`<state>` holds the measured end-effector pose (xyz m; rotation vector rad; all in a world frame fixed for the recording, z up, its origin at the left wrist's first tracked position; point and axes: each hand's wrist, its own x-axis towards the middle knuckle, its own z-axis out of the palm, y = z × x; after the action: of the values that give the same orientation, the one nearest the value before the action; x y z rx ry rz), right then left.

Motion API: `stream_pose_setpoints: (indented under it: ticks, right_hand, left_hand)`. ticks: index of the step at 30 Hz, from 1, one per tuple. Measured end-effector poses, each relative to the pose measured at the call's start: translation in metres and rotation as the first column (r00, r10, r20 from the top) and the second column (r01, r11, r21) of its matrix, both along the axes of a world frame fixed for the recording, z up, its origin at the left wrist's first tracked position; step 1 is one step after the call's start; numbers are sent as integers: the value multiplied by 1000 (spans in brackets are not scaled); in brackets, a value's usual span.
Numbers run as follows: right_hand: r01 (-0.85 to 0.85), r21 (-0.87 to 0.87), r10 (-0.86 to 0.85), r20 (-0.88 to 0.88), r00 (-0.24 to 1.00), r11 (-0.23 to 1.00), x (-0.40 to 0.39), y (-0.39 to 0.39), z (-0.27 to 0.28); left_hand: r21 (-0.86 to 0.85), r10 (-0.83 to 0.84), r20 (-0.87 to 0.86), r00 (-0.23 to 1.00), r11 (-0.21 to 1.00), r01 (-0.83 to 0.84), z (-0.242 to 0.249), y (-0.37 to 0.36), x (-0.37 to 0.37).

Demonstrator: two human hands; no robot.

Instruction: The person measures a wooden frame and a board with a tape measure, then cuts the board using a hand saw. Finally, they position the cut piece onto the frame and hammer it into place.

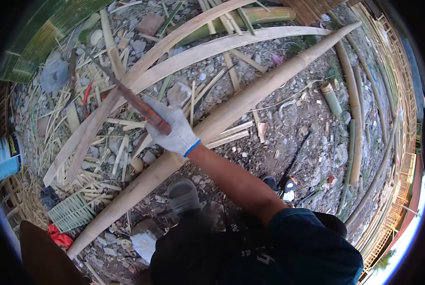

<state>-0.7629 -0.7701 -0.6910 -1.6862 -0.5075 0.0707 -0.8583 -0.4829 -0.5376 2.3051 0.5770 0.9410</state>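
My right hand point(167, 124), in a white work glove with a blue cuff, is closed round a long reddish-brown wooden handle. This belongs to a knife point(143, 107) whose narrow dark blade points to the upper left. Under my wrist lies a long tapered bamboo pole point(250, 97), running diagonally from lower left to upper right. Just beyond the knife, two wide pale bamboo strips point(193, 56) cross each other. My left hand is not in view.
Split bamboo pieces point(120, 154) and stones litter the ground. A paint bucket point(7, 156) and a pale green woven basket point(71, 212) stand left. Bamboo poles point(352, 114) lie right. A slippered foot point(183, 195) is near the pole; a tape measure point(290, 184) lies nearby.
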Motion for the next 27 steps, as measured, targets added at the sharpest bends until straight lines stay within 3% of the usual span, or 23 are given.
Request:
stream_pose_setpoints:
  ticks: [8, 10, 13, 17, 19, 27]
  right_hand:
    - [19, -49, -12, 149, 989, 999, 11, 0, 0]
    - [-1, -63, 5, 65, 998, 998, -1, -3, -1]
    - [32, -13, -30, 145, 989, 999, 0, 0, -1]
    - [-33, -115, 38, 41, 998, 993, 2, 1, 1]
    - [18, -112, -3, 132, 991, 994, -1, 1, 2]
    - [-21, -198, 22, 1, 1000, 980, -3, 0, 16]
  left_hand:
    - [-15, 0, -1, 1000, 1000, 0, -1, 2, -7]
    - [-12, -10, -18, 1000, 1000, 9, 2, 3, -8]
    - [-25, -10, -20, 1000, 1000, 10, -1, 1, -10]
    - [-26, -9, 0, 1000, 1000, 9, -3, 0, -8]
    - [-12, -17, 10, 1000, 1000, 18, 0, 0, -8]
    - [-9, -38, 54, 998, 999, 39, 0, -5, -8]
